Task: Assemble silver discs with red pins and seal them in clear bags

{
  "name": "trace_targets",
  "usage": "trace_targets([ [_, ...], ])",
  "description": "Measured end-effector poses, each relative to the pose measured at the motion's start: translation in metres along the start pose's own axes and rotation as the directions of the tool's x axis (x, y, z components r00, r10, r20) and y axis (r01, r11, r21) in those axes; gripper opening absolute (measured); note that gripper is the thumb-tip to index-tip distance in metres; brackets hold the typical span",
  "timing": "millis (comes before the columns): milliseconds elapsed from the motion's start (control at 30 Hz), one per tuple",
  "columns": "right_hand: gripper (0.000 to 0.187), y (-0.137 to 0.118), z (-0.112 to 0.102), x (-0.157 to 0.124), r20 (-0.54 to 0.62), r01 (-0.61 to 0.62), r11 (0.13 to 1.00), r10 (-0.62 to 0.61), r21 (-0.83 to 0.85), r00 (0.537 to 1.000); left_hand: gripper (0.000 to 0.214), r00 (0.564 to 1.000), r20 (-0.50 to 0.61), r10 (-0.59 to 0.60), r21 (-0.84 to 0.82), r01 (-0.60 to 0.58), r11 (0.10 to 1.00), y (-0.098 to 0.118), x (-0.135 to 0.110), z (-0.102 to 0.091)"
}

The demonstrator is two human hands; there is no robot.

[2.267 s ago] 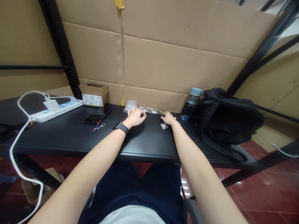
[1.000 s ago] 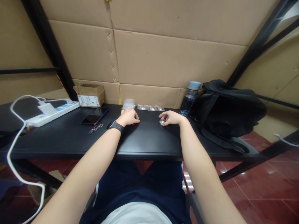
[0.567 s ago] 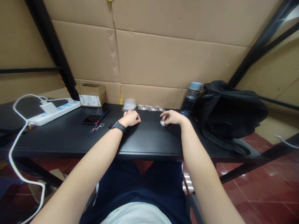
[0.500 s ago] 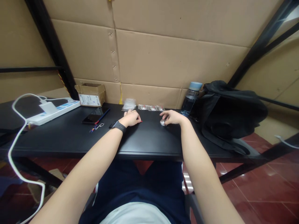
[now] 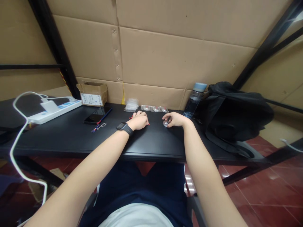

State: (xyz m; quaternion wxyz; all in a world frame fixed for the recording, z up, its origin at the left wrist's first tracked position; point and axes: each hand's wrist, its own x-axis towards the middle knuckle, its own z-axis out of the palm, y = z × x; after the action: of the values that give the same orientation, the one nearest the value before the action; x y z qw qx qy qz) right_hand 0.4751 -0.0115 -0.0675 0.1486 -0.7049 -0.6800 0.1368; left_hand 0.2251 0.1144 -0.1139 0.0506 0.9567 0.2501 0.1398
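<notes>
My right hand [image 5: 174,119] has its thumb and fingers round a small shiny silver disc [image 5: 165,123], which rests on the black tabletop [image 5: 153,142]. My left hand [image 5: 141,120], with a dark watch [image 5: 121,126] at its wrist, is palm down on the table with its fingers curled. Bits of red show at both sides of its fingers; the rest of what lies under them is hidden. Behind the hands, several clear packets with round silver pieces [image 5: 156,108] lie in a row. To their left is a pile of clear plastic bags [image 5: 131,105].
On the left are a phone [image 5: 98,115] with a pen [image 5: 104,116], a key ring [image 5: 99,127], an open cardboard box [image 5: 92,94] and a white power strip [image 5: 56,112]. A water bottle [image 5: 194,100] and a black backpack [image 5: 233,113] stand on the right. Cardboard walls the back.
My left hand has slid right, closer to the right hand, and more red now shows by its fingers. The right hand keeps its hold on the silver disc, almost in place.
</notes>
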Motion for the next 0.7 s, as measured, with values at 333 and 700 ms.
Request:
trace_targets([
  [333, 0.059, 0.003, 0.0, 0.001, 0.044, 0.003, 0.997, -0.006, 0.071, 0.999, 0.021, 0.998, -0.02, 0.058, -0.014, -0.058, 0.998, 0.006, -0.003, 0.001],
  [700, 0.058, 0.001, -0.001, -0.002, 0.037, -0.001, 0.993, -0.003, 0.117, 0.999, 0.022, 0.998, -0.019, 0.063, -0.096, -0.065, 0.993, 0.007, -0.003, -0.01],
])
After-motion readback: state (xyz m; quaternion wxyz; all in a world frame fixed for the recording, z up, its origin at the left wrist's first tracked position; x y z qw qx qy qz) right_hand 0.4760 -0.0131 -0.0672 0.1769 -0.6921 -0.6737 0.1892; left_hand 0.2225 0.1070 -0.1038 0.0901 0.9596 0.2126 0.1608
